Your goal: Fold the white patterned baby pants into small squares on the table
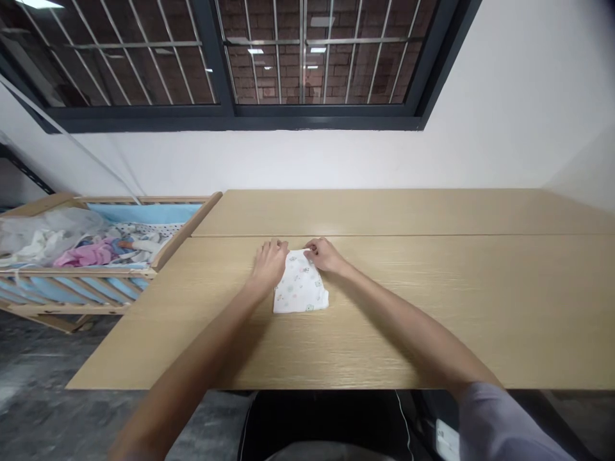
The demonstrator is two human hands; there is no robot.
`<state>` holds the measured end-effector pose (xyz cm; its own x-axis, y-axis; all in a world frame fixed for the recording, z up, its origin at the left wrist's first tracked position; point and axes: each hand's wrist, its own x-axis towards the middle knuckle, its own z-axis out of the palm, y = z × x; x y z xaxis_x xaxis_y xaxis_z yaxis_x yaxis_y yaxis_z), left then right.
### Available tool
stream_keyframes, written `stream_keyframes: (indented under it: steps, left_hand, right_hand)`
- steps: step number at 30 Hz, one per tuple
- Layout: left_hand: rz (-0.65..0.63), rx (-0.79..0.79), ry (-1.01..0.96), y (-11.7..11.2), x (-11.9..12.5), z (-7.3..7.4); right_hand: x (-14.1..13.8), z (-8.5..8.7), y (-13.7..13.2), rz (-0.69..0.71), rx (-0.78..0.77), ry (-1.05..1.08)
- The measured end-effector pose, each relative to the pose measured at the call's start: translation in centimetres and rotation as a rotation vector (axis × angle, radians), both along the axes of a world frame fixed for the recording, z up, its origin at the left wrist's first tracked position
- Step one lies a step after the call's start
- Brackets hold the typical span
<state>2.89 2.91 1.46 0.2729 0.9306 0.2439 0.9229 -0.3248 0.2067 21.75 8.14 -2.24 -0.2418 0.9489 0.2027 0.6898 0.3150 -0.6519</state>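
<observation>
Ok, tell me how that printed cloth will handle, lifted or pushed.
The printed cloth looks thin, so it would probably droop when lifted. Lying flat on the smooth-looking table, it would likely slide or wrinkle rather than roll.

No legible text, brand, number or sign anywhere in view. Closest candidates: white cloth [300, 285] on the surface [432, 307] has small scattered prints, some dark, some greenish; too small to tell if any are letters. White object [447, 440] below the surface's near edge, lower right: too small to make out any marking. Crib [185, 234] lining has a dark-dotted band, reads as pattern only. Clothes in the crib: nothing readable.
</observation>
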Motion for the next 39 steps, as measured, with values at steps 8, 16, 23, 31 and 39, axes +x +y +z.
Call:
stream_keyframes:
  steps: [8,16,23,31,39]
  left_hand:
    - [-0.080,0.129,0.210,-14.0,1.0,-4.8]
    - [0.000,0.132,0.246,-14.7,1.6,-7.3]
    - [-0.040,0.080,0.185,-14.9,0.9,-7.7]
    - [-0.243,-0.080,0.073,-11.7,-3.1,-4.0]
    - [-0.370,-0.033,0.119,-9.4,-5.8,-3.4]
  right_hand:
    - [-1.5,2.3,-7.3,0.639,0.265,-0.255]
    - [-1.8,-2.2,-3.6,0.751,0.055,-0.425]
    - [-0.4,-2.7,1.9,0.594,0.136,-0.405]
    - [-0.1,-0.7,-0.7,0.518,0.158,-0.317]
    - [2.4,2.2,-9.6,0.506,0.206,-0.389]
